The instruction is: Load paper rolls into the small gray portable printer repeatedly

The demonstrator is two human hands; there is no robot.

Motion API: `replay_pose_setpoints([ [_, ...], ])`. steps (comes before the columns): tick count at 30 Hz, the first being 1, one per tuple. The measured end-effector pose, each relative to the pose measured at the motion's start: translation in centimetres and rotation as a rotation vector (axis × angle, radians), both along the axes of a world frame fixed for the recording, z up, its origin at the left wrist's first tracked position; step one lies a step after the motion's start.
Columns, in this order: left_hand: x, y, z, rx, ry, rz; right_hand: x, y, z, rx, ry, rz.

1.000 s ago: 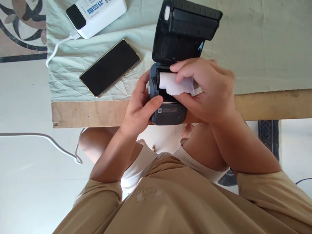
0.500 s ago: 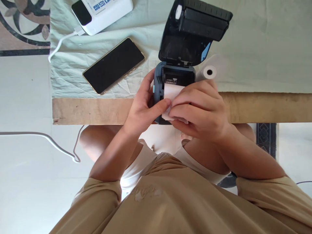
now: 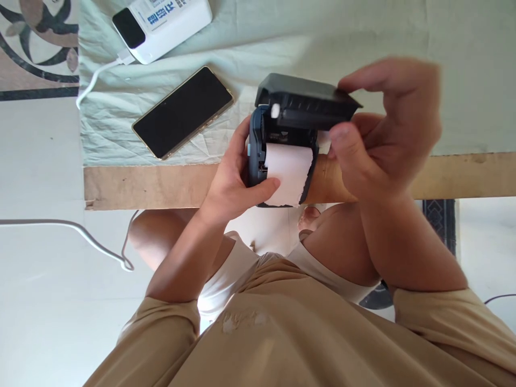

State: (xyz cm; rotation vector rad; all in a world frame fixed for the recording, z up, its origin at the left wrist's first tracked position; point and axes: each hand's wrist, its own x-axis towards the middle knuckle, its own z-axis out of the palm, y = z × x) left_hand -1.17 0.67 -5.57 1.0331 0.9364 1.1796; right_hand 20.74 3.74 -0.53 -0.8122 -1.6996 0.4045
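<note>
A small dark receipt printer [image 3: 255,145] lies at the table's front edge with its lid partly raised. My left hand [image 3: 237,180] is wrapped round the printer's left side, the thumb pressing on the white paper strip [image 3: 290,166] that runs out over the front. The strip's end is torn and ragged. My right hand [image 3: 387,129] grips the right edge of the black lid [image 3: 310,102] between thumb and fingers, with the lid tilted over the paper compartment. The lid hides most of that compartment. The spare paper roll is almost wholly covered by the lid and my right hand.
A phone [image 3: 183,113] with a dark screen lies left of the printer on the pale green cloth [image 3: 463,102]. Behind it is a white power bank [image 3: 177,27] with a white cable [image 3: 94,80] plugged in. The wooden table edge [image 3: 149,185] runs along the front.
My right hand has left the paper and moved up and right to the lid. The lid has swung down towards the printer body. The paper strip now lies flat over the front.
</note>
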Motion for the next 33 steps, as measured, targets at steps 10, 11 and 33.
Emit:
replay_pose_setpoints([
  [10, 0.4, -0.2, 0.5, -0.056, -0.013, 0.034, 0.5, -0.9, -0.6, -0.015, -0.256, 0.131],
  [11, 0.3, -0.2, 0.5, -0.063, -0.022, 0.038, 0.5, -1.0, -0.8, -0.014, -0.282, 0.133],
  [33, 0.6, -1.1, 1.9, 0.006, -0.036, 0.033, 0.0, -0.7, -3.2, -0.202, -0.171, 0.247],
])
